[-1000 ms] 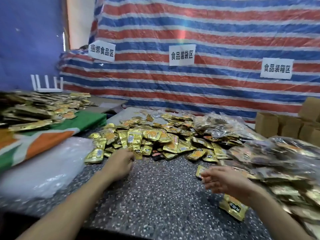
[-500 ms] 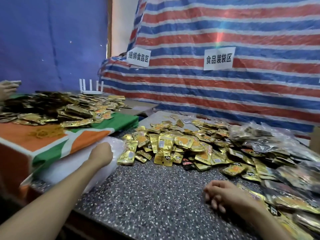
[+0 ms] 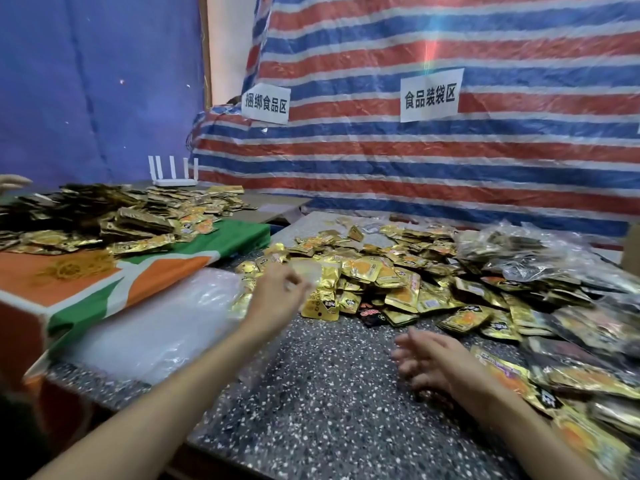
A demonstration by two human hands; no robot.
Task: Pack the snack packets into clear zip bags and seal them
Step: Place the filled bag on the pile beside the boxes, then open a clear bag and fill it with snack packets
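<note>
Pinches a clear bag (image 3: 307, 273) in the left hand (image 3: 277, 299) at the near-left edge of the gold packets (image 3: 398, 271) heaped on the speckled table (image 3: 329, 410), just right of the bag stack (image 3: 156, 323), and holds the right hand (image 3: 429, 358) blurred, fingers spread and empty, over bare tabletop before the heap.

Single view, worn on my head: faces forward and down, close over the snack packets (image 3: 374, 271); speckled table (image 3: 329, 410) beneath them, striped tarp (image 3: 450, 174) behind them.
</note>
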